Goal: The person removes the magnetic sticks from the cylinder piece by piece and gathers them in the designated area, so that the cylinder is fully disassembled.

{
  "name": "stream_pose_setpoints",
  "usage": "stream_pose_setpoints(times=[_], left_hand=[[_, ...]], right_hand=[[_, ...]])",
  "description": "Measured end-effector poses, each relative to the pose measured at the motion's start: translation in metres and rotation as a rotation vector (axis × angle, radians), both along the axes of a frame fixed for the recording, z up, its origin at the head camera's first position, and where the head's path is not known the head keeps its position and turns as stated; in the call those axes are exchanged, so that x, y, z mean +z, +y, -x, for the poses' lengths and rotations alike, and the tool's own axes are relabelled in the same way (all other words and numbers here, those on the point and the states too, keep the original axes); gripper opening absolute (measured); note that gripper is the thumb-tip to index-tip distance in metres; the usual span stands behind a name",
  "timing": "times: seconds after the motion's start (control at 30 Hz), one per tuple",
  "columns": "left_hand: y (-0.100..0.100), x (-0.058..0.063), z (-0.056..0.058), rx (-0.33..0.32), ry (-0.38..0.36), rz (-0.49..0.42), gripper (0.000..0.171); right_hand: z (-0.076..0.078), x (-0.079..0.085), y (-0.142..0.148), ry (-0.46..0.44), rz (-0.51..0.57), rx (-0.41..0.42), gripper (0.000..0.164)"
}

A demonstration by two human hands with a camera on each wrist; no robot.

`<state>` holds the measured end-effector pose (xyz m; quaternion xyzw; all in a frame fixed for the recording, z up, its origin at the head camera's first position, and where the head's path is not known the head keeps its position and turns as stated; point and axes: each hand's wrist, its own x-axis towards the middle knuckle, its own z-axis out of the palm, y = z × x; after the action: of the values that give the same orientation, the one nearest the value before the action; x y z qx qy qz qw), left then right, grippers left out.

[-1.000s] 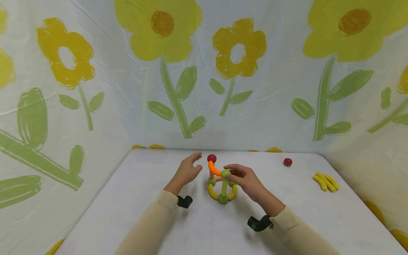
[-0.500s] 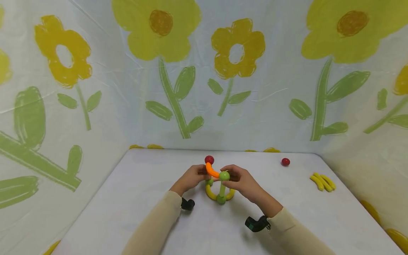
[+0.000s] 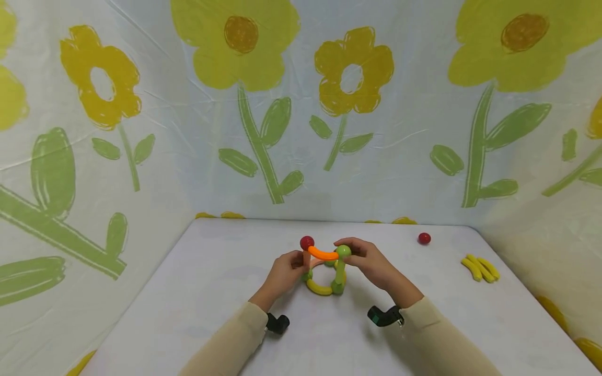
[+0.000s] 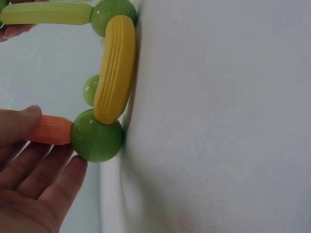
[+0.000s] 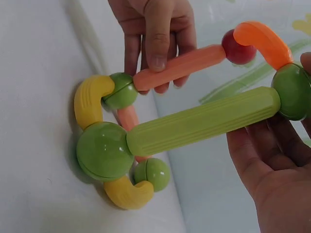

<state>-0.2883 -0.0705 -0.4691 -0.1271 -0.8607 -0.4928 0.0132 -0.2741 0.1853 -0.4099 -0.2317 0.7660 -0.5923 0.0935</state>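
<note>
A ball-and-rod building toy stands on the table between both hands. Its base ring has green balls, yellow curved rods [image 3: 320,289] and a salmon rod. Two uprights rise from it: a light green rod [image 5: 204,121] topped by a green ball [image 3: 344,251], and a salmon rod [image 5: 182,67] topped by a red ball [image 3: 307,243]. An orange curved rod [image 3: 323,254] spans the two top balls. My left hand [image 3: 284,274] pinches the salmon upright between thumb and fingers. My right hand [image 3: 373,263] holds the top green ball, thumb in front and fingers behind.
On the right of the white table [image 3: 226,324] lie several yellow curved rods [image 3: 480,268]. A loose red ball [image 3: 424,238] is farther back. Flower-print cloth [image 3: 404,172] walls the table at the back and sides.
My left hand has come in from the left and taken hold of the salmon upright. The toy has turned a little, its green upright shifting right. My right hand stays at the top green ball.
</note>
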Motion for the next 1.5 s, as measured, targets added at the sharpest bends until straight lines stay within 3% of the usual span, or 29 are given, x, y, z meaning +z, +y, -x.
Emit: stream_pose_setpoints(times=[0.13, 0.2, 0.27, 0.33, 0.4, 0.47, 0.57, 0.63, 0.73, 1.5], left_hand=[[-0.002, 0.008, -0.006, 0.022, 0.004, -0.021, 0.026], [-0.002, 0.02, -0.013, 0.069, 0.06, -0.074, 0.03], [0.0, 0.036, -0.022, 0.106, 0.192, -0.107, 0.033], [0.006, 0.053, -0.031, 0.081, 0.394, -0.077, 0.033], [0.015, 0.066, -0.037, 0.015, 0.59, 0.074, 0.031], [0.023, 0.074, -0.04, -0.069, 0.737, 0.277, 0.031], [0.033, 0.077, -0.04, -0.147, 0.817, 0.56, 0.028], [0.037, 0.076, -0.039, -0.166, 0.818, 0.676, 0.024], [0.039, 0.076, -0.038, -0.172, 0.819, 0.737, 0.019], [0.036, 0.079, -0.035, -0.252, 0.767, 0.649, 0.017]], right_hand=[[-0.001, 0.0, -0.001, 0.015, -0.005, -0.024, 0.039], [-0.002, 0.001, -0.002, 0.017, -0.014, -0.032, 0.04], [-0.003, 0.001, -0.003, 0.028, -0.022, -0.033, 0.041], [-0.003, 0.001, -0.004, 0.041, -0.029, -0.044, 0.041], [-0.003, 0.001, -0.003, 0.059, -0.017, -0.046, 0.04], [-0.002, 0.001, -0.002, 0.066, -0.003, -0.052, 0.039], [-0.001, 0.0, -0.001, 0.078, 0.005, -0.046, 0.038], [-0.001, 0.0, -0.001, 0.083, -0.002, -0.049, 0.038], [-0.001, 0.0, -0.002, 0.092, -0.024, -0.071, 0.035], [-0.007, 0.004, -0.005, 0.161, -0.129, -0.155, 0.033]])
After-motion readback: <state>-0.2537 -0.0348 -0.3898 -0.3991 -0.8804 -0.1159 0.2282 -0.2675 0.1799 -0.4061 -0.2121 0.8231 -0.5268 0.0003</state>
